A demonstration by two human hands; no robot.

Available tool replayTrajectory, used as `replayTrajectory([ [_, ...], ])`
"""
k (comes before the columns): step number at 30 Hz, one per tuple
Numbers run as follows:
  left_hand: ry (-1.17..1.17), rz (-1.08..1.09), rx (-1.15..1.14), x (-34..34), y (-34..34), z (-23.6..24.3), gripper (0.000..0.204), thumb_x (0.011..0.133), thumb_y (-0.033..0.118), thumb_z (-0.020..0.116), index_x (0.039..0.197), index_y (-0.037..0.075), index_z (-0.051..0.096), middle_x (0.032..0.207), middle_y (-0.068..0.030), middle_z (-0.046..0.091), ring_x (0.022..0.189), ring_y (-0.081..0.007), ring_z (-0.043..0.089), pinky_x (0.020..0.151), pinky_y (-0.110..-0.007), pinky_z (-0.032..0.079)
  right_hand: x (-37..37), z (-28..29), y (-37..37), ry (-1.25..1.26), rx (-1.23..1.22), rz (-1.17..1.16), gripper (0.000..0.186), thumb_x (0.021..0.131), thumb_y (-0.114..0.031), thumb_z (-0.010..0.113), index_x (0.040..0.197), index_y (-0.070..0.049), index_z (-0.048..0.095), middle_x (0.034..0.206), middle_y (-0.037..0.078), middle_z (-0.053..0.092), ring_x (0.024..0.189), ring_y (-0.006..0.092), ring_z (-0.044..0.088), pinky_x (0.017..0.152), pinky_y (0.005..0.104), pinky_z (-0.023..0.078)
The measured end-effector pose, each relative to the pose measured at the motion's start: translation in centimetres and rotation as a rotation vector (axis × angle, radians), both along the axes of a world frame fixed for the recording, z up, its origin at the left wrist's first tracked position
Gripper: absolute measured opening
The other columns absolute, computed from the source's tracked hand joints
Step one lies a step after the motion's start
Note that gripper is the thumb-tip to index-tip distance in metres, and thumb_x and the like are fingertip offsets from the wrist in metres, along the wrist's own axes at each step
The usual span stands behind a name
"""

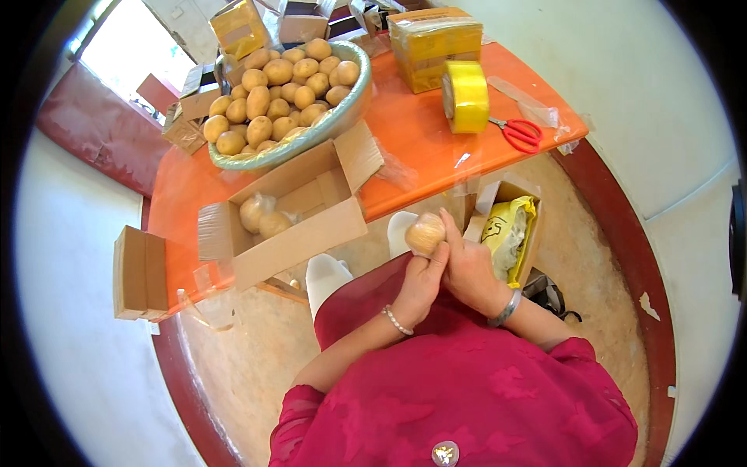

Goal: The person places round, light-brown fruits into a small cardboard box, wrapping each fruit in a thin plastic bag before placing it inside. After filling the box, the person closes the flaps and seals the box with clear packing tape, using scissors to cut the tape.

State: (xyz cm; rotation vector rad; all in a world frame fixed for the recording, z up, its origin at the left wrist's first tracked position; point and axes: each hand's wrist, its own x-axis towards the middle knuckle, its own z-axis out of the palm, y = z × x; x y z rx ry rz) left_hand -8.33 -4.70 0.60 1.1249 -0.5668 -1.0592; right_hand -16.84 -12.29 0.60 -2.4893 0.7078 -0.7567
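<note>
Both hands meet over the lap, just off the near edge of the orange tabletop (pixel 420 140). The left hand (pixel 420 282) cups a potato (pixel 426 233) from below; the right hand (pixel 469 268) closes round its side. The potato looks wrapped in thin film or mesh (hard to tell which at this size).

Progress, judged from the open cardboard box (pixel 284 218) as landmark: two wrapped potatoes (pixel 263 216) already lie inside it and much of its floor is bare, so packing looks early. Just behind the box, a green basin (pixel 342 117) is heaped with loose potatoes (pixel 280 89), so most of the work is left.

Packages, all relative to the open box:
- left of it, at the tabletop's edge, a flat folded brown carton (pixel 140 272).
- far right behind it, a sealed carton (pixel 434 43) banded in yellow tape, with a yellow tape roll (pixel 465 95) just in front and red scissors (pixel 520 134) beside the roll.
- behind the basin, more small cartons (pixel 241 27), some open.
- right of it, on the floor below the tabletop, a carton holding a yellow bag (pixel 510 233) with dark print (not readable here).
</note>
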Motion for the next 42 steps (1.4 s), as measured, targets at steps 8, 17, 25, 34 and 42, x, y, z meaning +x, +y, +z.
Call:
replayTrajectory([
  [8, 0.127, -0.261, 0.137, 3.7, 1.6, 0.5, 0.041, 0.102, 0.037, 0.040, 0.097, 0.000, 0.058, 0.093, -0.0094, 0.063, 0.090, -0.0186, 0.060, 0.085, -0.033, 0.047, -3.8, 3.0, 0.2, 0.128, -0.047, 0.355, 0.065, 0.079, -0.019, 0.068, 0.135, 0.003, 0.042, 0.068, 0.014, 0.059, 0.063, 0.0308, 0.060, 0.057, 0.0400, 0.049],
  [17, 0.133, -0.927, 0.072, 6.2, 2.5, 0.6, 0.032, 0.099, 0.031, 0.048, 0.082, 0.005, 0.053, 0.068, -0.0014, 0.050, 0.054, -0.0111, 0.048, 0.061, -0.026, 0.044, -3.0, 8.5, -5.8, 0.021, -0.102, 0.796, 0.052, 0.070, -0.002, 0.069, 0.120, -0.013, 0.060, 0.131, 0.014, 0.052, 0.104, 0.0322, 0.059, 0.080, 0.0383, 0.051],
  [25, -0.303, -0.762, 0.059, 7.1, 2.6, 2.2, 0.022, 0.095, 0.023, 0.054, 0.093, 0.002, 0.058, 0.077, -0.0027, 0.057, 0.067, -0.0128, 0.056, 0.069, -0.029, 0.048, -2.9, 7.5, -6.1, 0.156, 0.071, 0.762, 0.055, 0.066, -0.020, 0.079, 0.114, -0.004, 0.058, 0.102, 0.013, 0.060, 0.089, 0.0306, 0.063, 0.072, 0.0369, 0.051],
  [34, -1.596, -0.047, -0.285, 6.4, 2.4, 2.0, 0.023, 0.075, 0.007, 0.068, 0.099, 0.008, 0.067, 0.087, -0.0108, 0.061, 0.075, -0.0299, 0.060, 0.070, -0.038, 0.049, -2.6, 4.2, -4.5, 0.227, 0.668, 0.352, 0.047, 0.077, -0.040, 0.070, 0.092, 0.004, 0.065, 0.071, 0.015, 0.064, 0.060, 0.0217, 0.063, 0.057, 0.0336, 0.050],
  [42, -1.128, -0.027, 0.035, 5.2, 3.8, -0.1, 0.021, 0.082, 0.006, 0.063, 0.102, 0.008, 0.067, 0.092, -0.0087, 0.063, 0.084, -0.0274, 0.063, 0.073, -0.035, 0.052, -1.4, 2.9, -3.6, 0.022, 1.493, 0.236, 0.048, 0.092, -0.043, 0.053, 0.093, 0.004, 0.064, 0.070, 0.010, 0.062, 0.046, 0.0135, 0.057, 0.037, 0.0225, 0.045],
])
